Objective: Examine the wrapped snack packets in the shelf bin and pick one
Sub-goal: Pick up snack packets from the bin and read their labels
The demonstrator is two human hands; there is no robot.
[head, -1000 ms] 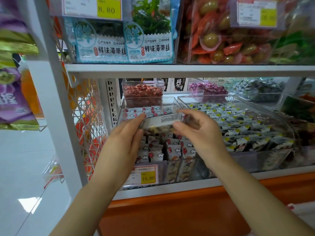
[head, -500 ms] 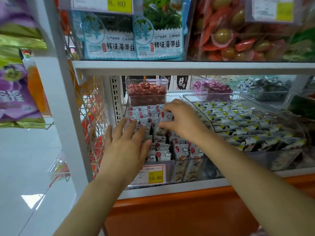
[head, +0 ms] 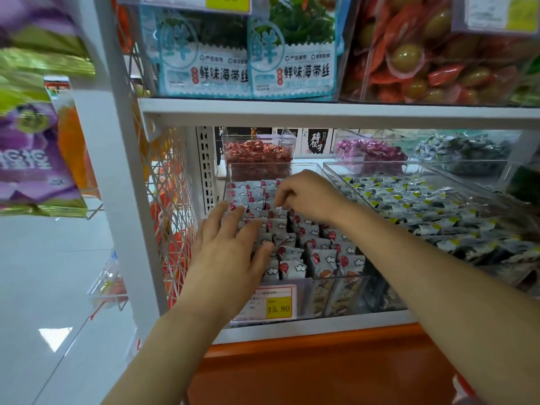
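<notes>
Two hands, one bin, no packet lifted.

Item 1: left hand [head: 230, 252], fingers straight and spread, lying flat on the near-left rows of snack packets [head: 292, 254]. It holds nothing.

Item 2: right hand [head: 306, 197], deeper in the shelf bin [head: 339, 278], fingers curled down onto a packet in a rear row. I cannot tell whether the fingertips pinch it or only touch it.

Item 3: packets white with a red spot and cloud print, standing on edge in rows. All sit inside the clear bin on the lower shelf, behind the yellow price tag [head: 273, 305].

Change logged: a second ago both hands held a single packet up between them above the bin. That packet is now down, and both hands are among the rows.

Reading, as my judgement: the first packet was looked over and returned, none is chosen yet, and the examining goes on.

Adjacent: bin of dark-wrapped packets [head: 423, 206] just to the right; tub of red sweets [head: 257, 153] behind.
</notes>
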